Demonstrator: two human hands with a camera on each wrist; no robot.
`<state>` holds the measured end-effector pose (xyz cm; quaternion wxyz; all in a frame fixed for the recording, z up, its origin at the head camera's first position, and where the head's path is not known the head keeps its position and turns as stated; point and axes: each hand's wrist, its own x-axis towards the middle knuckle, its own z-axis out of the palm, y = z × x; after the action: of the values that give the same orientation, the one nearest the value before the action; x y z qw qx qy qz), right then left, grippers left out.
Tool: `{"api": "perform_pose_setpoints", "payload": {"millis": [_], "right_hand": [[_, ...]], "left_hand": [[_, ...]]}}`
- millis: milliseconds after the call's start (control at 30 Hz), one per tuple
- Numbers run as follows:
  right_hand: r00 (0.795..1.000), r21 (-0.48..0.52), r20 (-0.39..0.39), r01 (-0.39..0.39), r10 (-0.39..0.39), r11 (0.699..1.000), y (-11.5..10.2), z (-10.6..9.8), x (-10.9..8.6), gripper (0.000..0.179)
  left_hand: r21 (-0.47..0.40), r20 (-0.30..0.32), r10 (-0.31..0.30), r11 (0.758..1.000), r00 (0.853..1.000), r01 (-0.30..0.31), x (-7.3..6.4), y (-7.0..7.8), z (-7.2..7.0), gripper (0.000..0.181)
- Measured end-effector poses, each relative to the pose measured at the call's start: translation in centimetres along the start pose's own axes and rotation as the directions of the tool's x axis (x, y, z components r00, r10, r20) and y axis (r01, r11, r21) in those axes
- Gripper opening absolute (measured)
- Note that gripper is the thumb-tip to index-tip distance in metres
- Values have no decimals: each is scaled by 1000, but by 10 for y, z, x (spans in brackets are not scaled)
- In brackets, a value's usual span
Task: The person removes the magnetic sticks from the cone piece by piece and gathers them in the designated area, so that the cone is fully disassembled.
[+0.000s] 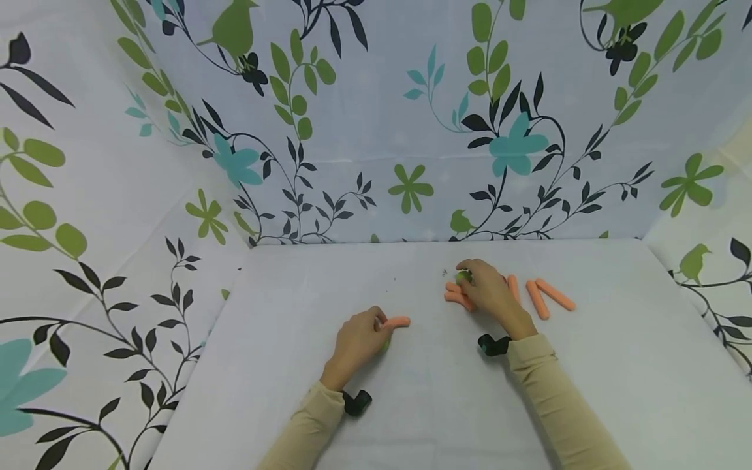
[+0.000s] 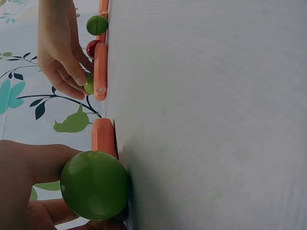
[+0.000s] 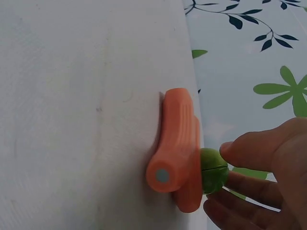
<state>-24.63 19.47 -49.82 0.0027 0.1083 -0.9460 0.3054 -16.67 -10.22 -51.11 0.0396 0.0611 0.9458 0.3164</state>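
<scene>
My left hand point(image 1: 360, 336) is low over the table, its fingers curled around a glossy green ball point(image 2: 95, 185). Just past that ball, an orange stick point(image 1: 397, 322) with grooved sides touches or nearly touches the ball; the fingers hide its near end. Farther back, my right hand point(image 1: 484, 287) pinches another green ball point(image 3: 214, 171) between thumb and fingers. Against this ball lie two orange curved sticks point(image 3: 175, 139), one showing a round grey end. A red ball point(image 2: 93, 48) and a third green ball point(image 2: 97, 25) sit beyond the right hand.
Several straight orange sticks point(image 1: 537, 299) lie right of the right hand on the white table point(image 1: 435, 391). A cloth printed with leaves and birds point(image 1: 376, 130) stands behind the table and at its sides. Small dark cameras point(image 1: 356, 403) are strapped to both wrists.
</scene>
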Motion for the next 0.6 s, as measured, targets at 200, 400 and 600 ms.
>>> {"api": "perform_pose_setpoints", "payload": {"millis": [200,400,600], "right_hand": [[1000,-20,9,4,-3,1000,-2,-8,-1,34],[999,-23,-32,18,-19,1000,-5,-15,-13,31],[995,35,-72,68,-65,997,-10,-16,-34,31]], "left_hand": [[26,9,21,999,1000,-21,-2,2,-1,31],[67,11,37,997,999,-38,-11,4,-9,45],[113,-4,42,993,999,-41,-23,5,-10,37]]}}
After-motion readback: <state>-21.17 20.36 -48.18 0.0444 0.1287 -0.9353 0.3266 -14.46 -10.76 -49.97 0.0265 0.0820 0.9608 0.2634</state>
